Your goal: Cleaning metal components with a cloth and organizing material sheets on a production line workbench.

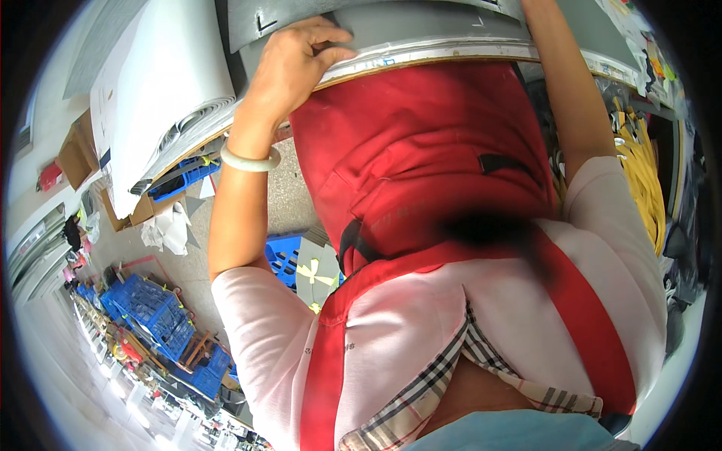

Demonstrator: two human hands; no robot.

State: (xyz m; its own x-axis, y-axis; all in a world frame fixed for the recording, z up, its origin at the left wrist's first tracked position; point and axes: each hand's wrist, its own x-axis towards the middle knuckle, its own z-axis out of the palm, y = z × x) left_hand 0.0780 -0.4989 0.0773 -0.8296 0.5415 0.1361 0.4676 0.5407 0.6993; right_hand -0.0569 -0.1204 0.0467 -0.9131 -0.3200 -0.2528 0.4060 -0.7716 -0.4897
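My left hand (297,62), with a pale bangle (250,159) on its wrist, is at the near edge of the table. Its thumb and fingers are apart and slightly bent, over a flat grey surface (421,30) on the tabletop. The fingertips come close to the lower edge of a lighter grey sheet (331,9) that carries black corner marks. Only the forearm (568,83) of my right arm shows, reaching over the table; the hand itself lies beyond the upper edge of the picture.
Left of my hand, a thick roll of white sheet material (169,83) overhangs the table. Blue crates (154,316) and cardboard boxes (79,150) stand on the floor at left. Yellow material (639,165) hangs under the table at right. My red apron (421,143) touches the table edge.
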